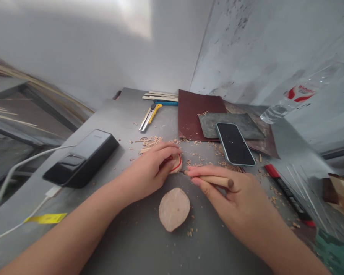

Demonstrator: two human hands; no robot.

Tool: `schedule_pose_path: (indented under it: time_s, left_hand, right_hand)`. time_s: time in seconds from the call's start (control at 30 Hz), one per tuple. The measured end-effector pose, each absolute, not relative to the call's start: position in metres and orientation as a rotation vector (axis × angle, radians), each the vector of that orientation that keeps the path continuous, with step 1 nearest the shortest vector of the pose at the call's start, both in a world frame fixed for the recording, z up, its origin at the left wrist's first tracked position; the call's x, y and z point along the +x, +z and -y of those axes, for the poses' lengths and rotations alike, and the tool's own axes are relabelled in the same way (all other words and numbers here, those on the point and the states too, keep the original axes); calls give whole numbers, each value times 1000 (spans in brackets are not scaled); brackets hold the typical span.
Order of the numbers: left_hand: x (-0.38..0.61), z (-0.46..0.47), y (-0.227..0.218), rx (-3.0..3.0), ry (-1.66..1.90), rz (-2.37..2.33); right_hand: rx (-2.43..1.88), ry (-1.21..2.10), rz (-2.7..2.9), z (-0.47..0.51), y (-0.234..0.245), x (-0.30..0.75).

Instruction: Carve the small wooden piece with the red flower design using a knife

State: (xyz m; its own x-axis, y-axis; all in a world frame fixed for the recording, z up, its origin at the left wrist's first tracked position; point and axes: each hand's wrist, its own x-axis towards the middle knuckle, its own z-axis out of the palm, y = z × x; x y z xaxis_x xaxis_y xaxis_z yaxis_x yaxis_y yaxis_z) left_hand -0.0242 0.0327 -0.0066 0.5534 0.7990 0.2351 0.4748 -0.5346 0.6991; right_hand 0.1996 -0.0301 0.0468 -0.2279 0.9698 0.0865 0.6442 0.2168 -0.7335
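Note:
My left hand [151,168] presses down on a small piece of pale wood [177,163] marked with a red line, fingers curled over it. My right hand [232,194] grips a carving tool with a round wooden handle [218,180]; its tip touches the right edge of the small wood piece. A larger oval slab of pale wood [174,208] lies flat on the grey table [126,244], just below both hands and untouched. Wood shavings [150,141] are scattered around the work spot.
A black power bank [83,157] with a white cable sits at left. A phone [235,143] lies on sandpaper sheets [197,112] at the back right. A yellow utility knife [149,116], wooden sticks [160,95], a red-black marker [286,193] and a plastic bottle [292,100] are nearby.

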Motion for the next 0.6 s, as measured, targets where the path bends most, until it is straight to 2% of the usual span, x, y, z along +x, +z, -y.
schedule_pose_path:
  time_s: [0.17, 0.4, 0.6]
  left_hand:
    - [-24, -33, -8, 2204, 736, -1017]
    - [-24, -33, -8, 2217, 733, -1034]
    - [-24, -33, -6, 2208, 720, -1038]
  right_hand:
    - [-1474, 923, 1893, 27, 48, 203]
    - [-1406, 1324, 1731, 23, 42, 219]
    - [-1499, 1267, 1619, 16, 44, 212]
